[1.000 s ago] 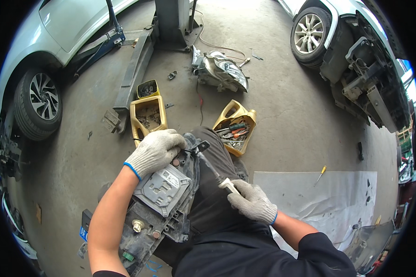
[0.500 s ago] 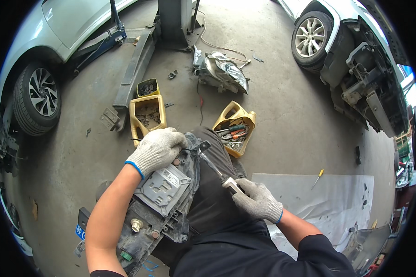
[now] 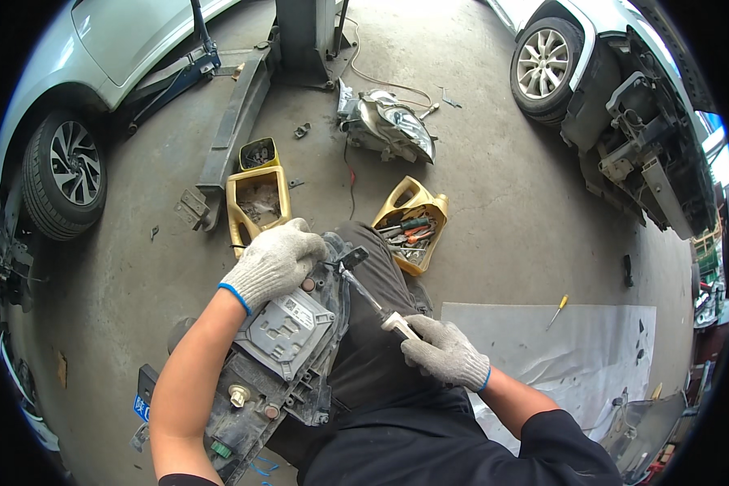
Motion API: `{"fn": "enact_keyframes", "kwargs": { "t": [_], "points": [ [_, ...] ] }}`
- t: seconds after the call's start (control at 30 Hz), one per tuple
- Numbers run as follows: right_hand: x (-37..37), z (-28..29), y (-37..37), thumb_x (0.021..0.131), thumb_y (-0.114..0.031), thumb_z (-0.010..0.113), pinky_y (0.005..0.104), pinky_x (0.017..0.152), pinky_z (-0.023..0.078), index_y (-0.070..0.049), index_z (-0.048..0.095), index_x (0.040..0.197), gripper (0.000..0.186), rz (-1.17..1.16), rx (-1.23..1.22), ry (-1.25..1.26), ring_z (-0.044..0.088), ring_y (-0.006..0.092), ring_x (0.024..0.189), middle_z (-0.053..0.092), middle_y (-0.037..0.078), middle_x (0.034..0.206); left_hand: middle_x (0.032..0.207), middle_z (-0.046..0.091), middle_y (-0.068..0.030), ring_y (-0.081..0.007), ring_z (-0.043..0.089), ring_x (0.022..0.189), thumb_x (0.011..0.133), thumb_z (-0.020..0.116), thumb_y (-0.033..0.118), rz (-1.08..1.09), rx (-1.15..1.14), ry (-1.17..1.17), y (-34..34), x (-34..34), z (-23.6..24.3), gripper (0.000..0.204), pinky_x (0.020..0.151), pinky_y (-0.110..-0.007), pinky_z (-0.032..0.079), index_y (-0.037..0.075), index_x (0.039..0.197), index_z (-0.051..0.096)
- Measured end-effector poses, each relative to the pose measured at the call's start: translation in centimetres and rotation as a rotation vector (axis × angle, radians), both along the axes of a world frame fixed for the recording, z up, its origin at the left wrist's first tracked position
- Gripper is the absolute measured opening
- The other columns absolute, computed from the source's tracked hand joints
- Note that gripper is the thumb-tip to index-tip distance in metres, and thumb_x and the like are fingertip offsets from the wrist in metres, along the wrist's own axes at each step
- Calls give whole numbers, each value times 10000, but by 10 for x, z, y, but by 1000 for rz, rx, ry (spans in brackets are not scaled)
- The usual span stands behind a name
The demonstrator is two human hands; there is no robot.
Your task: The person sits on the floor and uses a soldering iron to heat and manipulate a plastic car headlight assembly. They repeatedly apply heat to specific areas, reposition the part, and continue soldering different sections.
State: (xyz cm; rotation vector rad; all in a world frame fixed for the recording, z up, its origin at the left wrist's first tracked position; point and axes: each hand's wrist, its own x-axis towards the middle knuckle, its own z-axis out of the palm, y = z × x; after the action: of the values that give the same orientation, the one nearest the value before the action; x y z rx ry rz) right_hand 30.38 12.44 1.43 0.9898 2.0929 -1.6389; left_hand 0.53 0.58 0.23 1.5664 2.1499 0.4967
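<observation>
A dark headlight housing, with a grey control module on its back, lies tilted across my lap. My left hand, in a knit work glove, is closed at its upper corner, pinching a thin black strip; its other end shows past the glove. Gloved too, my right hand grips a white-handled tool with a long metal shaft. The shaft's tip meets the housing's corner beside a small black tab. My left fingertips are partly hidden.
Cut-open yellow jugs hold small parts and hand tools. Beyond lies another headlight with a cable. A yellow-handled screwdriver rests by a grey sheet. Cars stand left and right, near a lift post.
My right hand and the white-handled tool have shifted slightly left and up. The black tab's angle looks a little different. My left hand has barely moved.
</observation>
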Motion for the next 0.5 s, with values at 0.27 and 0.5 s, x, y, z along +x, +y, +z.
{"fn": "enact_keyframes", "kwargs": {
  "t": [0.27,0.5],
  "points": [
    [0,-4,1,988,-280,633,345,629,519,-115,637,1361,408,-27,-66,10,648,150,653,688,58,781,1061,680,-138,-359,698,1027,903,691,96,-13,20,3,0,0,0,154,912,-434,555,82,1025,783],
    [0,-5,-2,994,-287,624,340,607,520,-110,635,1352,399,-34,-61,20,632,146,623,679,51,771,1050,684,-138,-359,701,1020,909,694,95,-12,35,-40,0,1,1,140,900,-434,554,77,1020,779]
  ]
}}
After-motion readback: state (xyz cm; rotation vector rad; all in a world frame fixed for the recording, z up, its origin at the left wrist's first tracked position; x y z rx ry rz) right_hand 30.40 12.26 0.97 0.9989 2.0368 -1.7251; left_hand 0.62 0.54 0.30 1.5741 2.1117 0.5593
